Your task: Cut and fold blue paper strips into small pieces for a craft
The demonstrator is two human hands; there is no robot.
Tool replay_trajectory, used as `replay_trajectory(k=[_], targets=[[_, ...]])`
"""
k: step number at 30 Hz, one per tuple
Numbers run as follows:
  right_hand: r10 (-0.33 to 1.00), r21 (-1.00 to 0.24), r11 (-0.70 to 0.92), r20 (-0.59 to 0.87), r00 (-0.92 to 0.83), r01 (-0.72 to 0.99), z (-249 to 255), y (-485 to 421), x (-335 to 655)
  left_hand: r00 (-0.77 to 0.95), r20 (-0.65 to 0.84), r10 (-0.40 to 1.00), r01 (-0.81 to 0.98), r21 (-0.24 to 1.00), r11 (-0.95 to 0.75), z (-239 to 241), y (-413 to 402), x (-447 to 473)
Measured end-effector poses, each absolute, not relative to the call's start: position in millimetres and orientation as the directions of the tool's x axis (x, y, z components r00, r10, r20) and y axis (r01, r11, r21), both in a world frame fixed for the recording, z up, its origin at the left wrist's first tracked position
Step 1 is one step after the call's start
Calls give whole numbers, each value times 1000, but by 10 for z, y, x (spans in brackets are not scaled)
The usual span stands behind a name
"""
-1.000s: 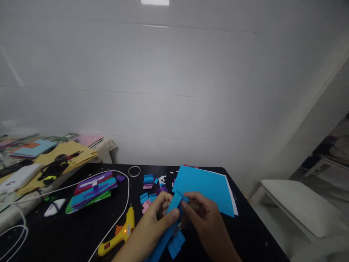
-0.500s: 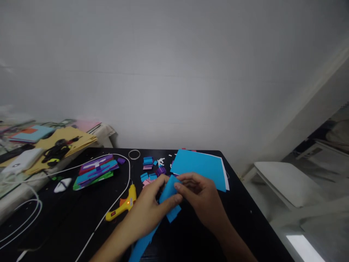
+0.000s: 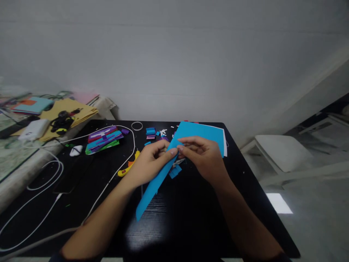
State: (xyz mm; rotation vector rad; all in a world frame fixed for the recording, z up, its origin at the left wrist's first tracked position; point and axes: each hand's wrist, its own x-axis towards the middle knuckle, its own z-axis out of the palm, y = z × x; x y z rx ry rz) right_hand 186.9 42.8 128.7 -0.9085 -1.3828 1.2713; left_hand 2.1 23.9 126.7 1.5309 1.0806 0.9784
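Note:
A long blue paper strip [image 3: 154, 185] slants above the black table, its lower end pointing toward me. My left hand [image 3: 151, 158] grips it along its upper part, thumb on top. At the strip's upper end my right hand [image 3: 203, 156] pinches the paper between thumb and fingers; its other fingers curl behind. Just below the hands lie small blue paper pieces [image 3: 175, 171]. Left of my left hand is a yellow glue gun [image 3: 128, 168], partly covered by that hand. Behind the right hand rests a large blue sheet [image 3: 205, 134] on a white one.
A stack of coloured paper strips [image 3: 105, 139] lies at the left, near a white cable [image 3: 134, 140]. Folded paper bits [image 3: 150, 133] and a ring [image 3: 136, 126] sit toward the back. A dark phone [image 3: 71, 178] is plugged in at left. A white stool [image 3: 282, 151] stands right of the table.
The view has tilted downward, so the table sits higher and more of it shows. Both hands still hold the blue strip, whose lower end now shows fully.

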Motion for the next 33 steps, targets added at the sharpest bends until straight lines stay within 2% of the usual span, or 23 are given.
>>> replay_trajectory(k=[5,9,12,14,18,25,33], targets=[[962,-981,171,187,-201,-96,1298,432,1849,240,83,967,153,981,-122,1263,245,43],[968,-983,179,183,-171,-37,1291,384,1807,46,162,986,136,977,-166,1266,287,18],[918,-986,147,108,-381,75,1293,311,1772,-122,314,942,222,933,-282,1277,334,-35],[840,-980,145,49,-541,137,1295,266,1747,-170,368,914,275,909,-315,1279,358,-68],[763,-976,138,-3,-647,167,1282,225,1695,-198,403,894,331,885,-326,1270,372,-91],[751,-978,130,-9,-660,161,1227,239,1680,-177,449,876,403,845,-351,1240,362,-90],[734,-971,159,-6,-679,181,1264,239,1679,-171,450,877,404,844,-354,1251,366,-80]])
